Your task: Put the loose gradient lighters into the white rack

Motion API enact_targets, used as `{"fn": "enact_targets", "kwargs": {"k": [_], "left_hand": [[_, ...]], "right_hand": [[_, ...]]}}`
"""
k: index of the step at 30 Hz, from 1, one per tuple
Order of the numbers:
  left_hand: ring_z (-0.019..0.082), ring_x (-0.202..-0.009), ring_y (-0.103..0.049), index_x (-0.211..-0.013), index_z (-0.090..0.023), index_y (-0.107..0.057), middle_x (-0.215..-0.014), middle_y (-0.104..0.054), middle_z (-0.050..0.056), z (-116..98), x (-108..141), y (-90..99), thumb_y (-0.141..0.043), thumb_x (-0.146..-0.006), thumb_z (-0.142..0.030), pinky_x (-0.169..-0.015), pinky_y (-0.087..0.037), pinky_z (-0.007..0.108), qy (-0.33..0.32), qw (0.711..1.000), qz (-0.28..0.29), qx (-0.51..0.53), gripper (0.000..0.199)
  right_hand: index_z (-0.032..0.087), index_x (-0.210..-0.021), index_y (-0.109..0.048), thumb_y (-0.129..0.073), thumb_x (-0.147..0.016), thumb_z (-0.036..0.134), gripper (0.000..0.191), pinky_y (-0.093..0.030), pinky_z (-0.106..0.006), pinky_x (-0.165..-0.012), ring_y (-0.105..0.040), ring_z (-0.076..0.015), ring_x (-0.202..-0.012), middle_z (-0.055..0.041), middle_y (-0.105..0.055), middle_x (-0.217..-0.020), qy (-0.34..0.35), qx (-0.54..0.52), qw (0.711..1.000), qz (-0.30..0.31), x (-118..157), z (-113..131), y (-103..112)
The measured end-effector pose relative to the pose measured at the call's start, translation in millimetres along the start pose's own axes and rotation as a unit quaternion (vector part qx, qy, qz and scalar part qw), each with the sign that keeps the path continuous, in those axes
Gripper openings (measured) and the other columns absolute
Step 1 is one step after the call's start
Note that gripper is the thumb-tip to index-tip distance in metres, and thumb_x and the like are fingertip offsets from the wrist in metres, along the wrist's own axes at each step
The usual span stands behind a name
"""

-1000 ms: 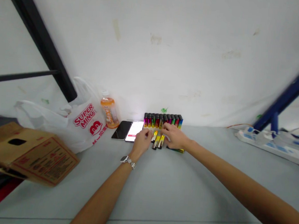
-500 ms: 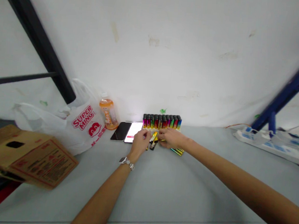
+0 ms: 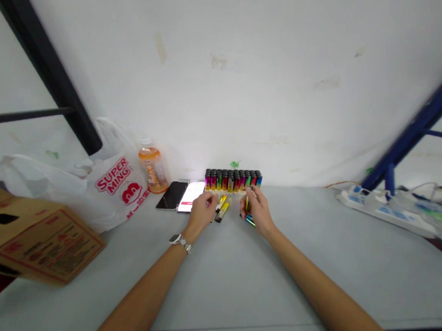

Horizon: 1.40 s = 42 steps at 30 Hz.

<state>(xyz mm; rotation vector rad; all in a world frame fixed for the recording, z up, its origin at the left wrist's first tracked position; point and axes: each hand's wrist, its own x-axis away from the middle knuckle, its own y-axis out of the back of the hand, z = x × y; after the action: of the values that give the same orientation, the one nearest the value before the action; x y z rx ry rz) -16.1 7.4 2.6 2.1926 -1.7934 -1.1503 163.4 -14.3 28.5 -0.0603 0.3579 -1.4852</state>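
A lighter [image 3: 247, 204] is gripped in the right hand [image 3: 258, 212], near the worktop's [image 3: 227, 283] far edge — just in front of the upright rows of lighters [image 3: 233, 181] standing there. A loose yellow lighter [image 3: 222, 211] lies beside the left hand [image 3: 202, 210], its fingers curled — around what, I cannot tell. A lit smartphone [image 3: 191, 196] lies behind it; a cardboard box [image 3: 46, 243] sits at the left edge.

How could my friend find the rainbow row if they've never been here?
Find the grey table, then the white wall behind it. Just right of the lit phone is the row of colourful lighters. Unlike the yellow lighter lying in front, these stand upright, packed together, with dark tops.
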Motion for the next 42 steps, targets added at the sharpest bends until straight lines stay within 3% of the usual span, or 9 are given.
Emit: {"fn": "enact_targets", "kwargs": {"k": [4, 8, 13, 21, 27, 34, 38, 42], "left_hand": [[0.014, -0.068, -0.058, -0.069, -0.018, -0.062, -0.07, -0.064, 0.001, -2, 0, -1.9, -0.046, -0.091, -0.036, -0.065, -0.043, 0.026, -0.001, 1.0, 0.007, -0.014, 0.033], [0.014, -0.069, -0.057, -0.07, -0.018, -0.06, -0.071, -0.063, 0.001, -2, 1, -4.8, -0.047, -0.091, -0.036, -0.066, -0.044, 0.025, -0.01, 1.0, 0.016, -0.016, 0.031], [0.014, -0.068, -0.056, -0.068, -0.018, -0.059, -0.069, -0.061, 0.0, -8, 3, -6.4, -0.047, -0.091, -0.034, -0.066, -0.042, 0.025, -0.027, 0.999, 0.024, -0.026, 0.031], [0.014, -0.07, -0.056, -0.069, -0.018, -0.058, -0.07, -0.061, 0.001, -13, 4, -7.2, -0.046, -0.092, -0.035, -0.066, -0.042, 0.026, -0.042, 0.998, 0.036, -0.03, 0.031], [0.015, -0.069, -0.056, -0.066, -0.018, -0.056, -0.069, -0.061, 0.001, -14, 5, -5.9, -0.044, -0.093, -0.035, -0.067, -0.042, 0.026, -0.043, 0.998, 0.034, -0.034, 0.034], [0.015, -0.071, -0.057, -0.069, -0.019, -0.059, -0.071, -0.063, 0.002, -13, 5, -6.2, -0.047, -0.092, -0.034, -0.068, -0.044, 0.027, -0.041, 0.998, 0.031, -0.023, 0.031], [0.015, -0.072, -0.058, -0.069, -0.018, -0.06, -0.071, -0.063, 0.002, -11, 5, -7.0, -0.047, -0.091, -0.034, -0.069, -0.044, 0.027, -0.044, 0.998, 0.033, -0.022, 0.03], [0.016, -0.072, -0.057, -0.069, -0.018, -0.06, -0.072, -0.063, 0.003, -11, 5, -7.4, -0.046, -0.091, -0.034, -0.069, -0.044, 0.028, -0.047, 0.998, 0.038, -0.024, 0.03]], "right_hand": [[0.019, -0.079, -0.054, -0.049, -0.08, 0.069, 0.05, -0.012, -0.017, -0.032, -0.02, -0.0043, -0.032, 0.0112, -0.032, -0.045, -0.087, -0.063, 0.994, 0.022, 7, 1, 4], [0.02, -0.058, -0.045, -0.043, -0.081, 0.067, 0.052, -0.009, -0.019, -0.033, -0.016, -0.005, -0.032, 0.0102, -0.025, -0.038, -0.14, -0.071, 0.988, 0.004, 9, 0, 5], [0.022, -0.052, -0.038, -0.036, -0.083, 0.053, 0.043, -0.011, -0.019, -0.032, -0.018, -0.0063, -0.031, 0.0087, -0.025, -0.038, -0.141, -0.051, 0.988, -0.034, 9, 0, 1], [0.023, -0.052, -0.037, -0.035, -0.078, 0.041, 0.031, -0.012, -0.02, -0.03, -0.018, -0.0073, -0.031, 0.0079, -0.025, -0.038, -0.11, -0.052, 0.992, -0.03, 11, -1, -1], [0.023, -0.052, -0.037, -0.036, -0.08, 0.044, 0.035, -0.011, -0.02, -0.031, -0.018, -0.0072, -0.031, 0.0079, -0.025, -0.038, -0.104, -0.047, 0.993, -0.034, 11, -6, -1], [0.021, -0.058, -0.044, -0.032, -0.08, 0.076, 0.06, -0.01, -0.02, -0.034, -0.016, -0.0059, -0.033, 0.009, -0.028, -0.038, -0.13, -0.1, 0.986, 0.028, 14, -5, 4], [0.021, -0.057, -0.044, -0.036, -0.081, 0.072, 0.057, -0.01, -0.02, -0.034, -0.016, -0.0061, -0.032, 0.0092, -0.027, -0.038, -0.129, -0.09, 0.987, 0.021, 13, -5, 5], [0.022, -0.053, -0.042, -0.038, -0.082, 0.059, 0.047, -0.011, -0.02, -0.031, -0.019, -0.0068, -0.03, 0.0085, -0.026, -0.037, -0.099, -0.042, 0.994, -0.023, 11, -8, 4]]}}
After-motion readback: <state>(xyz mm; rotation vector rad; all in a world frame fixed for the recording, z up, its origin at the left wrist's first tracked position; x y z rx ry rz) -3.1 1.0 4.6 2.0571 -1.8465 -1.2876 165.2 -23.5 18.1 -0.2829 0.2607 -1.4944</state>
